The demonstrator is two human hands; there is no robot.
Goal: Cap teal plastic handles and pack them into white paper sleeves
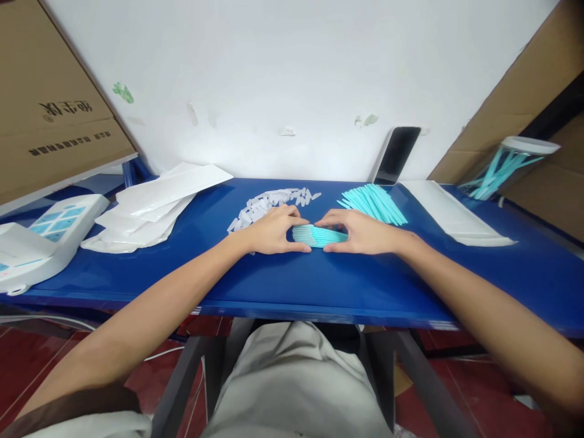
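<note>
Between my hands, just above or on the blue tabletop, lies a neat row of thin teal plastic sticks (329,236) with pale translucent ends. My left hand (274,231) closes thumb and fingers round the pale left end. At the right end my right hand (358,232) grips the teal part, thumb at the near side and fingers at the far side. Behind my left hand is a heap of small translucent caps (255,208). A pile of loose teal sticks (374,204) lies just behind my right hand. The sticks' exact kind cannot be made out.
White paper sleeves (155,201) and a white device with blue panels (55,225) sit at left. Rightward lie a white packet (456,213) and a clear tub (506,164) of teal sticks. A phone (396,155) leans on the wall; cardboard (59,91) stands at left.
</note>
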